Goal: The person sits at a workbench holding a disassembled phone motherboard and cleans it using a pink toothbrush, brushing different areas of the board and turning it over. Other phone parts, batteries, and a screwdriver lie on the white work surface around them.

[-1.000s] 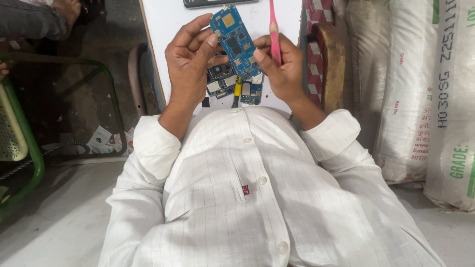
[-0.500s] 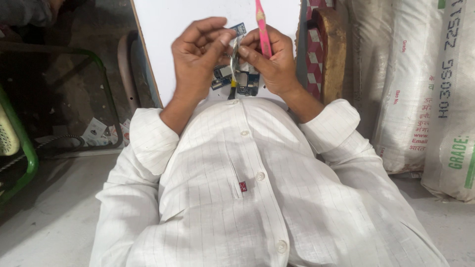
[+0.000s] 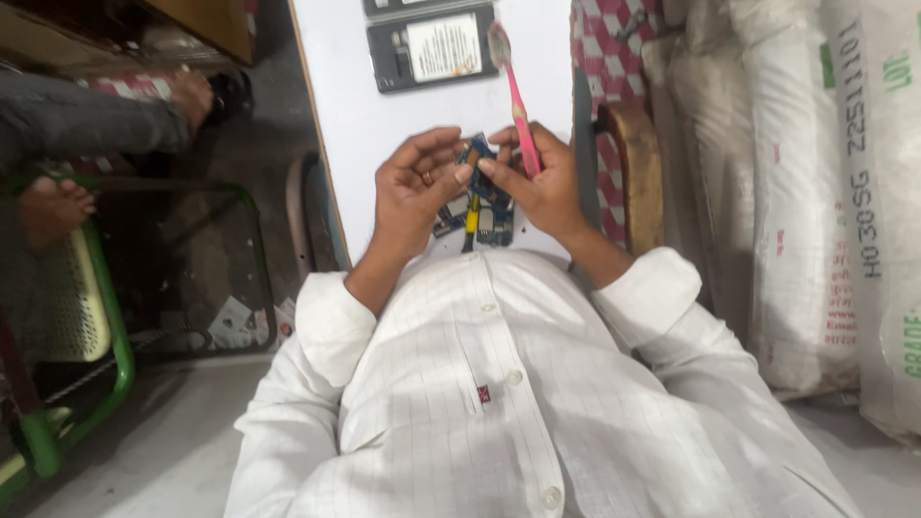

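two hands meet over the near edge of the white table (image 3: 355, 115), and we go from our own white shirt (image 3: 499, 384) outward. at the near edge, partly under our hands, lie a few small circuit boards (image 3: 494, 223) and a tool with a yellow handle (image 3: 471, 219). just above them our left hand (image 3: 414, 192) and right hand (image 3: 542, 187) come together, fingertips pinching a small blue circuit board (image 3: 475, 153) between them; the left grips its 9 o'clock side, the right its 3 o'clock side. the right hand also clamps a pink toothbrush (image 3: 518, 101), which stands up toward 12 o'clock with its bristle head near the far things. past the hands, at 12 o'clock, a dark phone body with its back off (image 3: 432, 46) lies flat on the table, and another dark device (image 3: 413, 6) shows at the top edge. at 3 o'clock stand white sacks (image 3: 815, 192) and a checked red cloth (image 3: 614, 58). at 9 o'clock we see a green metal frame (image 3: 115, 326), and beyond it, at 10 o'clock, another person's bare feet (image 3: 53, 206).
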